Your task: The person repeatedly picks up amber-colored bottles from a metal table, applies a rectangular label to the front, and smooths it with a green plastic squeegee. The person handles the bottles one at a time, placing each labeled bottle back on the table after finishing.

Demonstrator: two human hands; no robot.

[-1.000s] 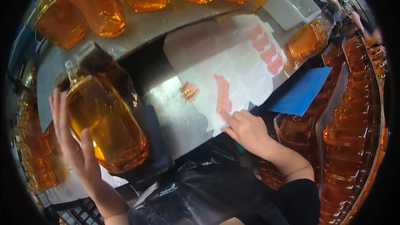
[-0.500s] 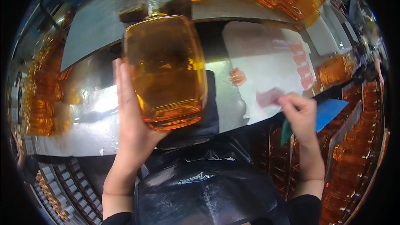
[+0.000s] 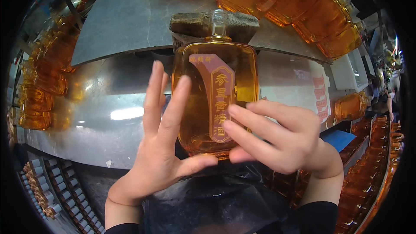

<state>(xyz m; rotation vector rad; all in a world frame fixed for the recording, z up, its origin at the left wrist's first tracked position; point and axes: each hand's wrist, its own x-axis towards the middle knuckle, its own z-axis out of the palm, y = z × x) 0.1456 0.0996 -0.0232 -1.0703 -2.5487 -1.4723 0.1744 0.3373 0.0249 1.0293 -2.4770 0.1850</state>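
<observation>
A flat-sided glass bottle (image 3: pixel 195 125) of amber liquid lies with its uncapped neck pointing away, on a dark notched wooden block (image 3: pixel 242 27). On its upper face sits a dull red, gold-edged label (image 3: pixel 212 67) with a curved top and a long panel. My left hand (image 3: pixel 158 147) is open at the bottle's left side, its fingers spread upward and its thumb along the base. My right hand (image 3: pixel 279 138) lies over the lower right, its index and middle fingertips on the label's lower part. Its thumb is beside the bottle's base, apart from those fingers.
A white backing sheet (image 3: pixel 299 78) with several red labels (image 3: pixel 320 97) lies to the right. Rows of amber bottles (image 3: pixel 281 0) line the far side, with more at left (image 3: pixel 37 108) and lower right. Racks of white-and-brown cylindrical pieces (image 3: pixel 65 195) stand at lower left.
My right hand has come left from the backing sheet, and the label it pinched is now on the bottle. The bottle has shifted right and lower in view. My left hand's fingers have spread.
</observation>
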